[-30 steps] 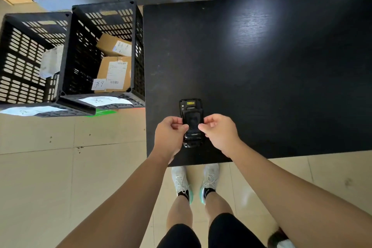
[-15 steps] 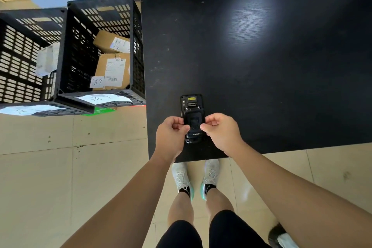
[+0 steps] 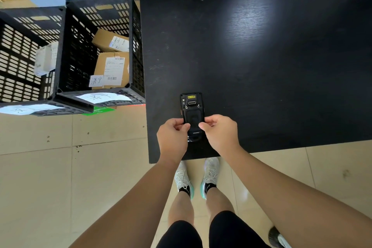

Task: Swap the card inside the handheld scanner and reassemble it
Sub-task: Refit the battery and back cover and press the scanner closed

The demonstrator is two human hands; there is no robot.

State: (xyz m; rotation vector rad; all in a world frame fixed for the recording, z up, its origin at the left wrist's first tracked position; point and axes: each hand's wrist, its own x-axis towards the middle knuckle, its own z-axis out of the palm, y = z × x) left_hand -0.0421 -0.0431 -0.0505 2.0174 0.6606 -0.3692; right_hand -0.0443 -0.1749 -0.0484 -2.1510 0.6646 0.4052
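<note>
Both hands, left hand [image 3: 173, 135] and right hand [image 3: 220, 134], apparently pinch the scanner [image 3: 192, 112] on the table [image 3: 261, 66].

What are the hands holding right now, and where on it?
Both hands, left hand and right hand, pinch the scanner by its long side edges, back side up, on the table.

Blk shorts [image 3: 201, 233] — white sneakers [image 3: 210, 173]
</note>
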